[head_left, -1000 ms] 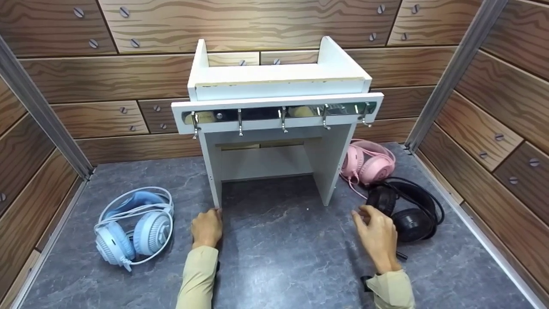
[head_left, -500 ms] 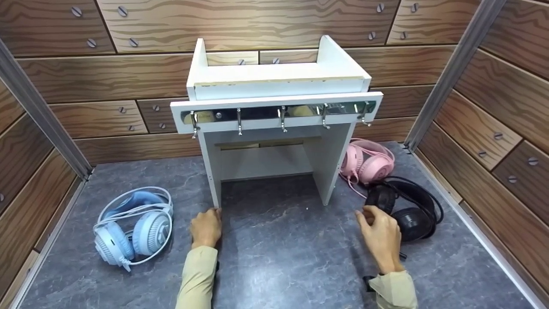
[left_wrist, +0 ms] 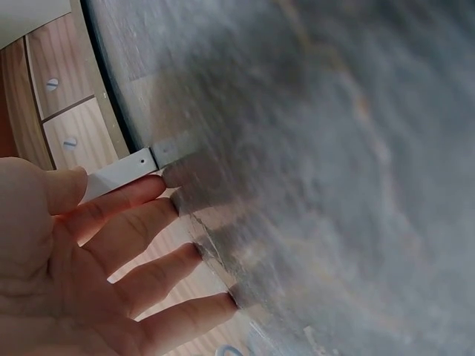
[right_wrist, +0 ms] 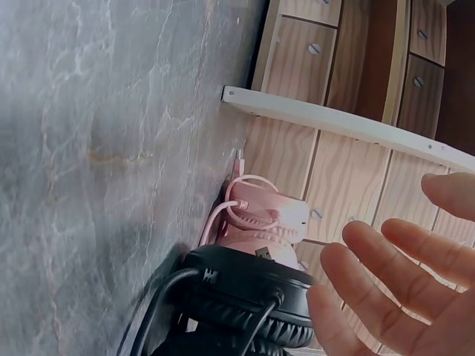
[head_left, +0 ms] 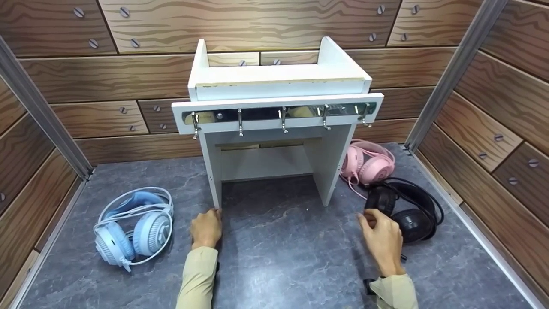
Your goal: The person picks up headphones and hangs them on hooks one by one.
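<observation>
Before the stand (head_left: 279, 90), left hand (head_left: 206, 228) and right hand (head_left: 381, 238) spread loosely, the latter partly hiding black headphones (head_left: 412, 224).

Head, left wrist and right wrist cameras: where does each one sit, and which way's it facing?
Head: on the head, facing forward and down at the white shelf unit; left hand, right hand and sleeves show.
Left wrist: on that wrist, facing the tabletop and unit's leg; the left hand shows.
Right wrist: on that wrist, facing the black headphones and pink headphones; the right hand shows.
Head and right wrist share both those headphones.
</observation>
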The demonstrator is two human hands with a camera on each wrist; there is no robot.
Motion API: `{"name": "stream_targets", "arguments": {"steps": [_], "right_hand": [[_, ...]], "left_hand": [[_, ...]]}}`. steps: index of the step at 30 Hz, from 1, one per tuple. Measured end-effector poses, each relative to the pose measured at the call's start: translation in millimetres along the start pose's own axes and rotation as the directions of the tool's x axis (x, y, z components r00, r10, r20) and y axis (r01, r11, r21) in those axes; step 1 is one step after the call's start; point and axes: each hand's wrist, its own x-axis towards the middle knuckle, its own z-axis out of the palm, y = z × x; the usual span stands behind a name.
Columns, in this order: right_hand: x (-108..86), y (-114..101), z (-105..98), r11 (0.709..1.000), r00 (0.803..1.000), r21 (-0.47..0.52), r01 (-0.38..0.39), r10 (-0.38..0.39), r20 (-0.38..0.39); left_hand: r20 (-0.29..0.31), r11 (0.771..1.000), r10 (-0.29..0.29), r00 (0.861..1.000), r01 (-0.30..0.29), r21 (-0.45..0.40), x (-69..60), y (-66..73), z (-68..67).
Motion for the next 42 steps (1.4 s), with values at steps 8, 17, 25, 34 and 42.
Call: {"name": "stream_targets", "arguments": {"steps": [8, 17, 25, 34, 42], "right_hand": [[3.3, 3.8, -2.7, 1.0, 1.0, -0.009, -0.015, 0.015, 0.001], [3.0, 9.0, -5.6, 0.999, 0.999, -0.012, -0.031, 0.031, -0.01], [4.6, 10.2, -7.5, 0.999, 0.999, -0.015, -0.043, 0.043, -0.003], [5.3, 11.3, -6.8, 0.999, 1.0, -0.015, -0.028, 0.028, -0.011], [0.1, 16.3, -5.3, 0.999, 1.0, -0.023, -0.028, 0.027, -0.003]], "left_hand": [[-0.003, 1.0, -0.001, 1.0, 0.001, -0.001, 0.5, 0.2, 0.3], [0.005, 1.0, -0.01, 1.0, 0.01, 0.001, -0.1, -0.9, 0.9], [-0.04, 0.999, 0.036, 0.999, -0.036, 0.006, -1.3, -2.6, 1.4], [-0.056, 0.999, 0.036, 0.998, -0.036, 0.006, -1.6, -2.4, 1.6], [-0.039, 1.0, 0.016, 0.999, -0.016, 0.0, -1.3, -1.8, 1.3]]}}
